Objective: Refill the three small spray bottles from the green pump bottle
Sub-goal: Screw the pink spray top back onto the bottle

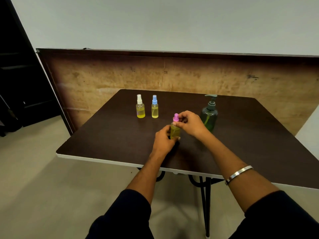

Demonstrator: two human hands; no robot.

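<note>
The left hand point(164, 140) held the pink-capped bottle point(175, 131) in its grip on the desk point(103, 144); the right hand point(189, 124) pinched its cap point(176, 117), likely unscrewing or tightening it; which, I cannot tell.

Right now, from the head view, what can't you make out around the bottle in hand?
- Pink-capped bottle: base and neck hidden by left hand and right hand; cap tightness unknowable.
- Green pump bottle: lower left side behind the right hand; dark plastic masks the level.
- White-capped bottle: purplish mark too small to read.
</note>
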